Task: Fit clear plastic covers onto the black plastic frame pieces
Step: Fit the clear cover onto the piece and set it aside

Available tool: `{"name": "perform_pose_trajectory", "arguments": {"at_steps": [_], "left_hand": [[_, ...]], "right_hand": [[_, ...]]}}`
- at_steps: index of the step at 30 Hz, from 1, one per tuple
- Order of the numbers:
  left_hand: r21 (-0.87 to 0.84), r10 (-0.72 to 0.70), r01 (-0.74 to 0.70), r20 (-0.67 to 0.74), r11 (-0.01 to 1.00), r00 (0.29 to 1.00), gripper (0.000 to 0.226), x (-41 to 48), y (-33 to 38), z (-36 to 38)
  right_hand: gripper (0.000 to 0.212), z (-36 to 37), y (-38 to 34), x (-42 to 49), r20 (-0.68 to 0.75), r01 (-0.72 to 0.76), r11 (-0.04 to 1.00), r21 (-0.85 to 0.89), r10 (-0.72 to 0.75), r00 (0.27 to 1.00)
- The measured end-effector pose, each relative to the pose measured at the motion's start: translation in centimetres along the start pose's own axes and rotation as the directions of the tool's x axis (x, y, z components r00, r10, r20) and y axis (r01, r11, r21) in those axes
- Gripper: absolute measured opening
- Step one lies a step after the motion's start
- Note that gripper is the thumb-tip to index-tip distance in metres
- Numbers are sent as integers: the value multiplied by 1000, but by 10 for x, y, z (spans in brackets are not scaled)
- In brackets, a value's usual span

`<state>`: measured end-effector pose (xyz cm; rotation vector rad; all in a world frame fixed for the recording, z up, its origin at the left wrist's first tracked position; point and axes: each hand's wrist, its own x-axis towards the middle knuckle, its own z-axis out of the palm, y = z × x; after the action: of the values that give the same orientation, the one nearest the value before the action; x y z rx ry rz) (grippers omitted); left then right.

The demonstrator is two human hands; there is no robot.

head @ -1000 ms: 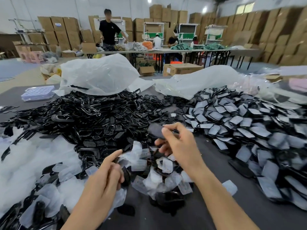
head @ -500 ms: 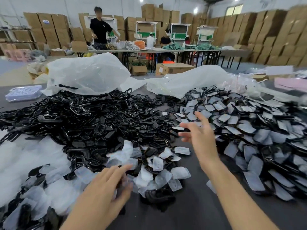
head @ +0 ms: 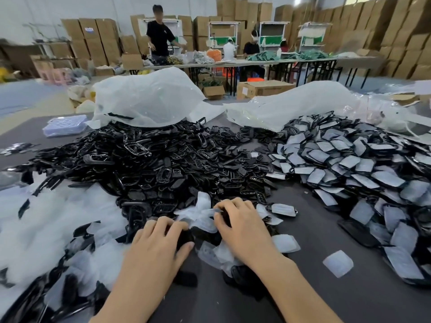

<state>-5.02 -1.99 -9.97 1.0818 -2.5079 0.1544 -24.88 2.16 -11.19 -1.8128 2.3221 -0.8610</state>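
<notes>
Black frame piece (head: 185, 238) mostly inside left grip (head: 154, 250)

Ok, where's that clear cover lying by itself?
Head view, lower right: the lone clear cover lies on bare table, between the right hand and the finished pile.

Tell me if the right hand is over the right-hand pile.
No, the right hand sits among loose clear covers beside the left hand.

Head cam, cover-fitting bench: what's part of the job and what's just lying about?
Job: left hand gripping a black frame piece; right hand on the loose clear covers; black frame pile; covered pieces pile.
Lying about: plastic bags; clear tray; cardboard box on the floor.
</notes>
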Motion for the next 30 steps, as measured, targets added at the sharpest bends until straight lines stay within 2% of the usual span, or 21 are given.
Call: {"name": "perform_pose_trajectory", "arguments": {"at_steps": [5,9,14,19,23,26,27,30], "left_hand": [[-174,-26,18,-45,985,999,32,-1,1,1],[-370,-202,179,-25,912,979,37,1,-3,3],[-541,-392,321,-18,777,920,30,5,-5,-5],[-659,-493,336,-60,672,868,15,1,-11,-17],[-729,-633,360,-128,583,764,7,4,-32,-26],[-682,-644,449,-41,577,764,14,3,-46,-25],[-622,-621,488,3,613,784,15,2,-49,-21],[-289,-545,534,46,795,837,14,0,-48,-12]], "right_hand": [[20,-3,-2,-2,-5,16,1000,14,-16,1000],[19,-8,-4,-4,-32,-10,998,68,12,999],[21,-12,-5,-4,-92,-59,998,16,60,994],[34,-15,-8,-7,-171,-53,998,31,57,984],[33,-14,-6,-7,-217,-34,993,109,57,974],[30,-14,-3,-5,-259,-31,977,210,86,962],[30,-13,-2,-4,-270,-31,973,228,94,958],[31,-12,-1,-3,-270,-40,977,210,97,958]]}}
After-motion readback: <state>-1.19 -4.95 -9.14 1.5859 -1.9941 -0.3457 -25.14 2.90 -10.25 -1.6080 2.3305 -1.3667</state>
